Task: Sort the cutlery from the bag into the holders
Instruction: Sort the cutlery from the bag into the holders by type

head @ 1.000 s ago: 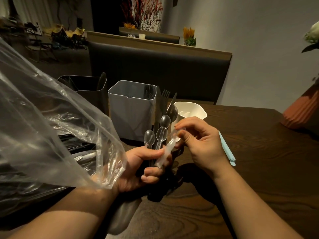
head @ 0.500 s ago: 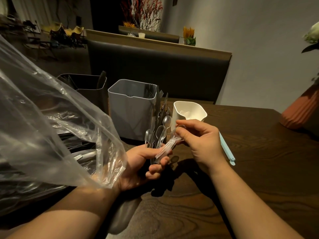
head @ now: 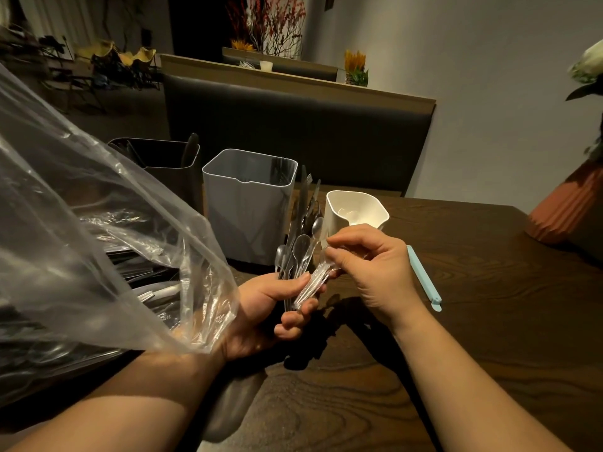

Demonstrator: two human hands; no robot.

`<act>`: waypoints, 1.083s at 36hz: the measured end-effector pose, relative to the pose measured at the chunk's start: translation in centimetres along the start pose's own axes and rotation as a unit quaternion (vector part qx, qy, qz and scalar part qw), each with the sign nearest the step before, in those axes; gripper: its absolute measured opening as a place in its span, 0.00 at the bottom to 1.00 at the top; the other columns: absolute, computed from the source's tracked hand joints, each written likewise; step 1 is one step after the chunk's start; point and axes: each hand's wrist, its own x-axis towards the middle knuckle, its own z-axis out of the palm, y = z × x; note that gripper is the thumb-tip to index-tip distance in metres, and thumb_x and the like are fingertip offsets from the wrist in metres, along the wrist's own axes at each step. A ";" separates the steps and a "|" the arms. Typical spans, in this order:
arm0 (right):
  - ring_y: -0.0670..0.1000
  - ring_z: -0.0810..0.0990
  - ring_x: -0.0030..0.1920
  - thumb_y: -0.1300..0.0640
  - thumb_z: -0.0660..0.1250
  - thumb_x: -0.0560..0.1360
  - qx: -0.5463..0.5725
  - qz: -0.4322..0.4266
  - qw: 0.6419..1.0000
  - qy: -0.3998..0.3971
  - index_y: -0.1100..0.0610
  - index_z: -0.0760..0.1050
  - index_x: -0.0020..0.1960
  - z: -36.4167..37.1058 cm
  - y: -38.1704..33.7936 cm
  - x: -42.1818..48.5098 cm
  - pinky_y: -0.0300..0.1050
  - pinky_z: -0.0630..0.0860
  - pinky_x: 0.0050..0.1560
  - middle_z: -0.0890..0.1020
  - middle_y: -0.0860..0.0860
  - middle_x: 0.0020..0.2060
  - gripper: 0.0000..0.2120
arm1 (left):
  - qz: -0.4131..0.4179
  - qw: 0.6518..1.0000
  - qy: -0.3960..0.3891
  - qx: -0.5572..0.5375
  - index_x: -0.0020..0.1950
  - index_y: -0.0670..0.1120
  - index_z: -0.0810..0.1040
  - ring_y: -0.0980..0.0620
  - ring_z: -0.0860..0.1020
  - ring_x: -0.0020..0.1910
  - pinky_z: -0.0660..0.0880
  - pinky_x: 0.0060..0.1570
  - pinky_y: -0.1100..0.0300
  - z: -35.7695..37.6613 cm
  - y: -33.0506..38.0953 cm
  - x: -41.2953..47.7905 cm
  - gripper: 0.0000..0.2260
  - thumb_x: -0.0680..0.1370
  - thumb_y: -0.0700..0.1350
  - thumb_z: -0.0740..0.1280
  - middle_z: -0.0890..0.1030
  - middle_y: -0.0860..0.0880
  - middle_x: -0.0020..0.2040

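My left hand point(head: 270, 309) grips a mixed bundle of cutlery point(head: 300, 243): clear plastic spoons, dark knives and forks standing upright. My right hand point(head: 368, 265) pinches the upper end of a clear plastic piece point(head: 315, 282) whose lower end lies against my left fingers. A clear plastic bag point(head: 98, 230) with more cutlery inside covers the left side. Three holders stand behind the hands: a dark one point(head: 156, 164), a grey one point(head: 248, 207) and a small white one point(head: 355, 210).
A light blue bag clip point(head: 424, 278) lies on the dark wooden table point(head: 489, 321) right of my right hand. An orange ribbed vase point(head: 567, 210) stands at the far right edge. A padded bench back runs behind the table.
The bundle in my left hand has drawn together and stands more upright. My right hand has shifted slightly down, still pinching the clear plastic piece.
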 end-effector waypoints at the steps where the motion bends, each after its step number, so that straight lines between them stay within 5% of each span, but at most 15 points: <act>1: 0.55 0.84 0.51 0.68 0.75 0.72 -0.006 -0.002 1.000 -0.002 0.60 0.85 0.47 0.0 0.1 0.1 0.57 0.83 0.50 0.85 0.52 0.45 0.06 | 0.001 1.000 -0.002 0.000 0.54 0.37 0.74 0.57 0.68 0.23 0.65 0.20 0.67 -0.1 0.0 0.0 0.13 0.75 0.45 0.68 0.72 0.45 0.34; 8: 0.56 0.83 0.50 0.68 0.74 0.73 0.003 0.000 1.000 -0.008 0.60 0.85 0.48 -0.1 0.5 0.2 0.54 0.83 0.43 0.84 0.52 0.47 0.06 | 0.022 1.000 -0.005 -0.001 0.62 0.41 0.68 0.58 0.68 0.24 0.66 0.20 0.67 -0.4 0.0 0.5 0.15 0.78 0.44 0.66 0.71 0.46 0.34; 12: 0.55 0.82 0.53 0.67 0.74 0.73 -0.024 -0.025 0.999 -0.004 0.55 0.85 0.48 0.1 0.7 0.2 0.58 0.82 0.51 0.84 0.49 0.48 0.08 | 0.032 0.999 -0.004 0.012 0.61 0.40 0.70 0.57 0.69 0.24 0.66 0.20 0.67 -0.5 -0.2 0.5 0.14 0.78 0.44 0.66 0.73 0.46 0.35; 15: 0.49 0.82 0.53 0.68 0.74 0.73 -0.048 -0.048 0.998 0.010 0.54 0.84 0.48 0.4 0.4 0.2 0.47 0.81 0.55 0.84 0.49 0.47 0.10 | 0.034 0.999 -0.014 0.013 0.56 0.38 0.73 0.57 0.69 0.24 0.67 0.20 0.67 -0.5 -0.1 0.6 0.11 0.78 0.44 0.66 0.75 0.44 0.37; 18: 0.49 0.82 0.52 0.69 0.74 0.72 -0.060 -0.074 0.995 0.012 0.58 0.85 0.47 0.6 0.4 0.2 0.41 0.80 0.53 0.83 0.50 0.46 0.08 | 0.020 1.000 -0.015 0.014 0.51 0.36 0.77 0.57 0.67 0.23 0.67 0.19 0.67 -1.0 -0.1 0.7 0.12 0.77 0.45 0.69 0.67 0.44 0.41; 21: 0.48 0.82 0.52 0.69 0.74 0.72 -0.081 -0.091 0.992 0.005 0.58 0.85 0.48 0.6 0.7 0.4 0.39 0.79 0.51 0.83 0.49 0.47 0.08 | 0.015 1.000 -0.012 -0.006 0.54 0.39 0.73 0.57 0.67 0.23 0.66 0.18 0.67 -1.1 -0.1 0.7 0.13 0.76 0.45 0.70 0.64 0.45 0.40; 26: 0.48 0.81 0.54 0.66 0.73 0.74 -0.105 -0.078 0.991 -0.005 0.57 0.84 0.51 0.4 0.8 0.4 0.42 0.81 0.50 0.82 0.47 0.49 0.07 | 0.036 0.999 0.000 -0.013 0.59 0.41 0.68 0.57 0.69 0.23 0.65 0.17 0.68 -0.6 -0.2 0.6 0.17 0.75 0.45 0.69 0.73 0.44 0.37; 30: 0.47 0.81 0.55 0.64 0.73 0.75 -0.117 -0.069 0.991 -0.004 0.51 0.82 0.53 0.7 0.4 0.1 0.47 0.81 0.53 0.82 0.42 0.50 0.11 | 0.041 0.999 -0.019 -0.002 0.52 0.40 0.71 0.57 0.70 0.23 0.66 0.17 0.67 -0.6 -0.3 0.5 0.16 0.72 0.44 0.75 0.74 0.44 0.37; 35: 0.46 0.82 0.52 0.59 0.76 0.72 -0.072 0.052 0.994 0.065 0.49 0.80 0.53 1.4 -0.3 0.1 0.46 0.81 0.53 0.83 0.47 0.49 0.12 | 0.052 0.999 -0.010 -0.012 0.49 0.39 0.73 0.57 0.70 0.22 0.65 0.16 0.68 -0.2 -0.2 0.2 0.11 0.73 0.43 0.70 0.74 0.45 0.35; 39: 0.51 0.80 0.34 0.59 0.76 0.71 0.059 0.173 0.977 0.111 0.62 0.80 0.48 1.9 -1.2 -0.3 0.41 0.79 0.30 0.83 0.57 0.39 0.10 | 0.058 0.998 -0.017 0.017 0.44 0.40 0.82 0.59 0.68 0.22 0.63 0.17 0.69 0.0 0.0 0.2 0.08 0.76 0.44 0.68 0.75 0.47 0.35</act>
